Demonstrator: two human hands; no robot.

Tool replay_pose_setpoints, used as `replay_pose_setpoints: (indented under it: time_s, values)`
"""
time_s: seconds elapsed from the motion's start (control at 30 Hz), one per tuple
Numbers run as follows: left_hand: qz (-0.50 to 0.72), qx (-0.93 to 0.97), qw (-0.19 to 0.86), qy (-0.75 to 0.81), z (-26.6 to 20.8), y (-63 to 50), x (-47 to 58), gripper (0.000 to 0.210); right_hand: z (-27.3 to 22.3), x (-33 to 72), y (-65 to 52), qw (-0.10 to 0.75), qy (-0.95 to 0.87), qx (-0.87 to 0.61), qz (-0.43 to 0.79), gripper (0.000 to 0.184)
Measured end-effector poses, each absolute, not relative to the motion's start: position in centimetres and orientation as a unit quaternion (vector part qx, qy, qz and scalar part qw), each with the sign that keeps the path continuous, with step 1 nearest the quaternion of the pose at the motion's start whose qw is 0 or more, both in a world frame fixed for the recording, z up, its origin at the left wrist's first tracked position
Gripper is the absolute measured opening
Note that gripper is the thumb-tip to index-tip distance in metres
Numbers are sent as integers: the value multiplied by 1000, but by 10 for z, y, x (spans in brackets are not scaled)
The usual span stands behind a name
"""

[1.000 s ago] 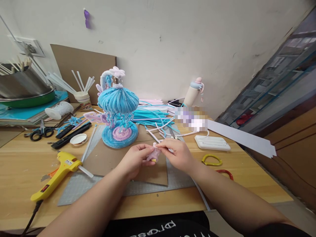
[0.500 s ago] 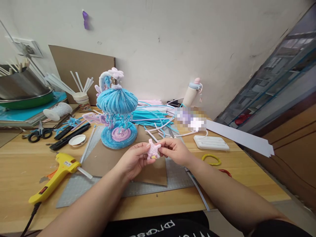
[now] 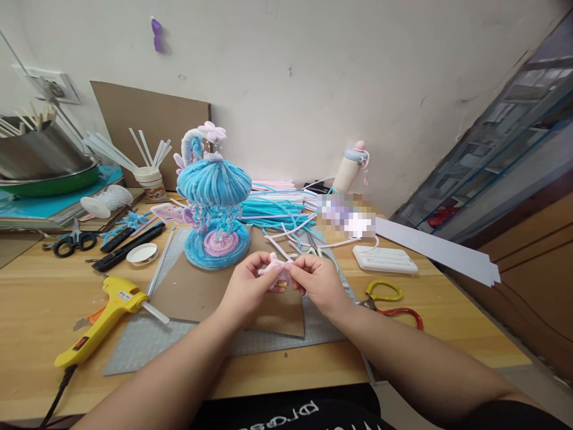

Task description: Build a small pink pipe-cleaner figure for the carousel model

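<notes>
Between my two hands is a small pink fuzzy star-like piece (image 3: 278,276), which looks made of pipe cleaner, with a bit of yellow at its lower edge. My left hand (image 3: 249,283) grips it from the left, thumb across its front. On the other side my right hand (image 3: 317,280) pinches its right edge, and the fingers partly hide it. Both hands are over a brown cardboard sheet (image 3: 201,298) on a grey cutting mat (image 3: 138,346). Behind them stands a blue pipe-cleaner jellyfish lamp shape (image 3: 215,182) on a round blue and pink base.
A yellow glue gun (image 3: 101,319) lies at left, near black-handled scissors (image 3: 75,240). Red and yellow-handled pliers or scissors (image 3: 385,292) lie by my right forearm. Blue pipe cleaners (image 3: 277,209), a white power bank (image 3: 385,259) and a bottle (image 3: 349,170) are farther back.
My left thumb has come across the front of the pink piece, covering more of it. My right hand has shifted slightly, and more of the red and yellow handles shows.
</notes>
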State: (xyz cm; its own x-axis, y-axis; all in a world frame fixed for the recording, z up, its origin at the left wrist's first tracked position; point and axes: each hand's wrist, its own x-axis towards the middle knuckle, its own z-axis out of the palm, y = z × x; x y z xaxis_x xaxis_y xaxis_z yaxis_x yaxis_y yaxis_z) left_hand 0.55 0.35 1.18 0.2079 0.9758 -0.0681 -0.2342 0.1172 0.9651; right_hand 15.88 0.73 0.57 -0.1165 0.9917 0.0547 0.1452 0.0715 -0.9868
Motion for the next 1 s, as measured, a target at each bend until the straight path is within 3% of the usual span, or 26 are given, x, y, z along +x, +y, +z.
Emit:
replay_pose_setpoints:
  time_s: [0.23, 0.4, 0.6, 0.77, 1.0]
  values:
    - [498, 521, 510, 470, 11, -3, 9, 24, 2, 158, -2, 392, -736, -488, 257, 15]
    - [478, 523, 516, 482, 15, -2, 7, 26, 9, 168, 0, 317, -857, -406, 2, 23]
    - [406, 558, 508, 516, 14, 3, 1, 21, 20, 174, 6, 286, -896, -333, -69, 22]
    - [361, 631, 474, 497, 19, 5, -3, 19, 20, 177, 10, 264, -896, -351, 71, 21]
    - [347, 663, 495, 441, 24, 3, -2, 14, 16, 181, 21, 263, -638, -435, 579, 16]
